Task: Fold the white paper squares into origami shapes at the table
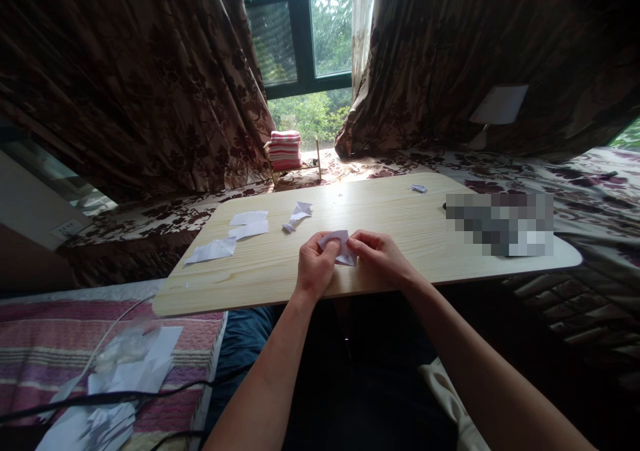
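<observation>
A small folded piece of white paper [345, 254] is held just above the near edge of the light wooden table [270, 274]. My left hand [316, 264] grips its left side, with the thumb lying over the paper. On the right side, my right hand [380, 254] pinches the paper's edge between thumb and fingers. Beyond my left hand lies a twisted, folded paper piece [301, 211]. Farther left are flat paper pieces [250, 228] and a creased one [213, 250].
A small folded paper [419, 188] lies near the table's far right edge, and a blurred-out object [500, 224] covers the right end. Striped folded cloths [285, 150] sit on a small rack behind the table. Loose papers [143, 371] and cables are at lower left.
</observation>
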The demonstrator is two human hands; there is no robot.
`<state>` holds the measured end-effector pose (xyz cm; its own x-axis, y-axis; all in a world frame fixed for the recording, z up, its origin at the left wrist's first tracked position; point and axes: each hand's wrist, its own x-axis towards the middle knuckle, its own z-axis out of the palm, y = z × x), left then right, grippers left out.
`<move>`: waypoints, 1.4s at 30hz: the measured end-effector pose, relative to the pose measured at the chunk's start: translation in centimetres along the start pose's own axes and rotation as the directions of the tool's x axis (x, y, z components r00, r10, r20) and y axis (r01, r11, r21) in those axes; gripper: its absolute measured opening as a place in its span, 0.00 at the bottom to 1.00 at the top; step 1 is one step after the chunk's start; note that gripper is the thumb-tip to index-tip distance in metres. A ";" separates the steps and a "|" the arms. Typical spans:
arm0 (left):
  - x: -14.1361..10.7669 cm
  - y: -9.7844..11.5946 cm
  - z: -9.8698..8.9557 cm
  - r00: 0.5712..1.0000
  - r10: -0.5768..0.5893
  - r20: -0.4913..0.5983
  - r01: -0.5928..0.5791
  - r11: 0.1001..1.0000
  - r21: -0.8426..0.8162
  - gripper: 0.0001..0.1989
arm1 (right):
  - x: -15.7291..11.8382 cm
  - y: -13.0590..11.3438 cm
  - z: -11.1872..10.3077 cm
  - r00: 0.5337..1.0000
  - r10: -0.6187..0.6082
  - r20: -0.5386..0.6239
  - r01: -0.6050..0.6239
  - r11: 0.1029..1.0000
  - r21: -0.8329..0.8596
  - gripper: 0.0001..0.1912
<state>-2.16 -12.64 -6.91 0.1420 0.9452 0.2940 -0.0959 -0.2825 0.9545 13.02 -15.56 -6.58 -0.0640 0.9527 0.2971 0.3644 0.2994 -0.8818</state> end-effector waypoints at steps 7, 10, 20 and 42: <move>0.1 -0.1 0.0 1.000 0.009 -0.004 -0.009 1.000 -0.009 0.07 | 0.0 0.0 0.1 1.000 0.013 0.001 -0.013 1.000 0.001 0.16; 0.0 0.0 0.1 1.000 0.010 -0.006 -0.010 1.000 -0.024 0.08 | 0.0 0.0 0.1 1.000 0.021 -0.001 -0.021 1.000 0.001 0.16; 0.0 0.0 0.2 1.000 0.003 -0.005 -0.004 0.998 -0.060 0.09 | 0.1 0.0 0.1 0.999 0.040 0.001 -0.040 0.999 0.005 0.17; 0.0 -0.6 0.3 0.991 -0.001 0.137 -0.004 0.999 0.042 0.10 | 0.2 0.3 0.3 0.989 0.053 -0.136 -0.046 0.998 0.053 0.17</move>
<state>-1.86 -12.55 -7.45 0.2757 0.9142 0.2970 -0.0553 -0.2933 0.9544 12.87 -15.30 -6.84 0.0823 0.9512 0.2973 0.3170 0.2579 -0.9127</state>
